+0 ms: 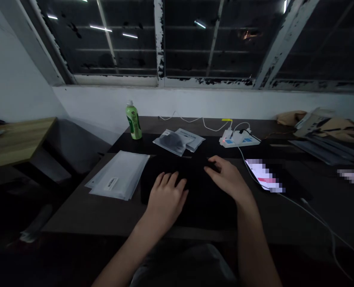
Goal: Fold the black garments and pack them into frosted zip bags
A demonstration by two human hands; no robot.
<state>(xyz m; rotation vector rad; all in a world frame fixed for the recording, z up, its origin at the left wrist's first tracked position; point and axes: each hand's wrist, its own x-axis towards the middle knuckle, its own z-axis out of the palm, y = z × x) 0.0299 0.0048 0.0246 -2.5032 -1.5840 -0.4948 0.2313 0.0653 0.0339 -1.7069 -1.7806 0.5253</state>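
One black item (203, 207), soft-looking, is spread beneath two separated hands. Left hand (166, 197): laid palm-down, fingers parted. Right hand (229, 179): fingers curved at its far part; grip cannot be told. Flatness is best kept by light, even pressure. Pale sleeves (123, 171): placed left; bagged packet (172, 141), beyond.

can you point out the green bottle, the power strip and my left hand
green bottle (134, 123): head view, on its body
power strip (238, 144): head view, white casing
left hand (166, 197): head view, back of the hand
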